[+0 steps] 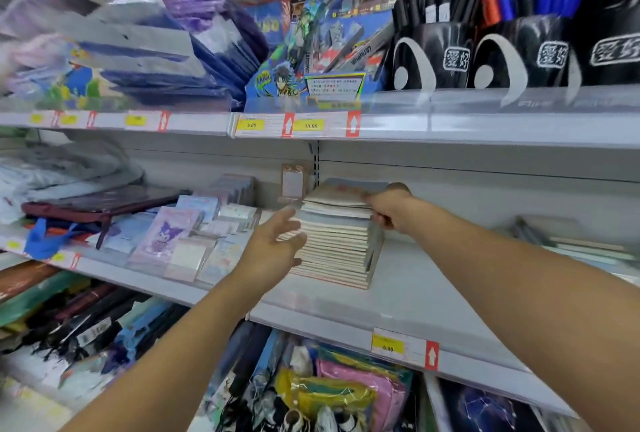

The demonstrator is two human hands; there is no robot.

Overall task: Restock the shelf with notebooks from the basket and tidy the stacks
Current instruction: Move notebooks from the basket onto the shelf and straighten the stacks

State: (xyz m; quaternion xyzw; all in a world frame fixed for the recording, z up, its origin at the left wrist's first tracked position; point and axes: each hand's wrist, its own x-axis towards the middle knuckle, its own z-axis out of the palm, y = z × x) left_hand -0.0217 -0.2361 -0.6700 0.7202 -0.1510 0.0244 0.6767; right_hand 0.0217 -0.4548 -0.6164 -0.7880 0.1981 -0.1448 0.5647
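Head view looks at a shop shelf (398, 279), and everything here is placed from the notebook stack (337, 241) standing on its middle tier. The left hand (277, 244) is at the stack's left face, fingers straight and spread, palm turned toward the page edges and touching or all but touching them; it holds nothing. The right hand (389, 208) is at the stack's upper right corner, fingers curled over the top few notebooks (337, 201), which sit skewed and slightly lifted against the squared layers below. The step in hand looks like tidying rather than restocking: the stack is already tall, and both hands bracket it as if to square it. No basket shows in this view, so how many notebooks are left to place cannot be told. Left of the stack lie small packaged notepads (173, 234) fanned along the tier, close to the left hand; behind the stack a small pink pad (292, 184) leans on the back panel. Right of the stack the tier is bare up to some flat stock (568, 241) well apart from it. The next move calls for lowering the skewed top notebooks flush, then pressing from both sides together so the lower layers do not slide toward the notepads.
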